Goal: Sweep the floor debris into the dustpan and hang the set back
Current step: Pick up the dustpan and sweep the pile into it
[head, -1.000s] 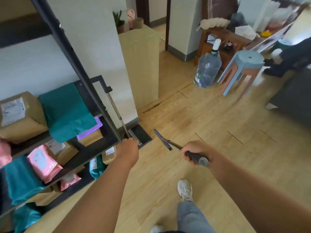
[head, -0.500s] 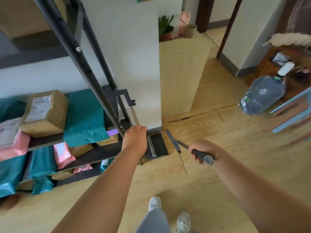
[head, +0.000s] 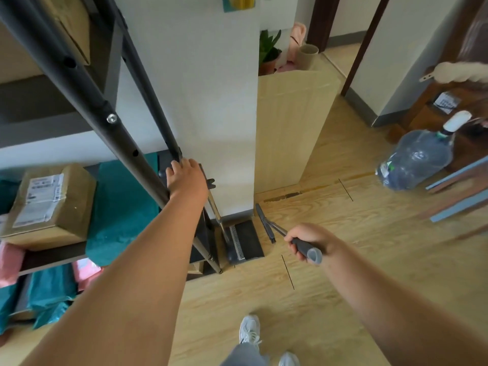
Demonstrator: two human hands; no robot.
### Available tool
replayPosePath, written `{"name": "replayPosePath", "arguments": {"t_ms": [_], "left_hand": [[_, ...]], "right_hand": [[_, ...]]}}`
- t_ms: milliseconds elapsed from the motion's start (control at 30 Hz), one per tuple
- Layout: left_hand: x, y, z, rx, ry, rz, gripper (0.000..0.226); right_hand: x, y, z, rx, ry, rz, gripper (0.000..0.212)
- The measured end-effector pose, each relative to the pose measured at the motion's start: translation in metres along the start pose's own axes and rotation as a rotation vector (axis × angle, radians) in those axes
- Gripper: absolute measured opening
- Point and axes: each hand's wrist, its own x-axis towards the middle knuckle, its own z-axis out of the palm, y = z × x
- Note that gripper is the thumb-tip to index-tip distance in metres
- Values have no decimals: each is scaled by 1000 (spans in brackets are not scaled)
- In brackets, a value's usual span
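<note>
The left hand [head: 186,179] rests at the top of the dustpan's handle [head: 215,207] by the shelf post [head: 148,165]; whether its fingers close on it I cannot tell. The dustpan [head: 244,240] stands on the floor against the wall, near the shelf's foot. The right hand [head: 307,240] is clenched on the grey grip of the broom [head: 266,223], which looks light and stiff, best held at that grip.

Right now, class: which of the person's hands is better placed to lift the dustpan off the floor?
Left. The left hand is at the top of the dustpan handle by the rack. The right hand is shut on the broom.
</note>
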Motion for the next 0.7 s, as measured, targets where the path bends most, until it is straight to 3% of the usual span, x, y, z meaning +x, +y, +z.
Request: {"name": "replayPosePath", "arguments": {"t_ms": [100,300,700], "left_hand": [[9,2,4,15,-83,-22,64],[17,-1,6,83,-72,10,52],[-2,27,3,-244,-6,295,26]], "right_hand": [[5,-1,0,17,2,14,13],[7,-2,2,-6,27,3,13],[-4,16,1,19,44,-15,19]]}}
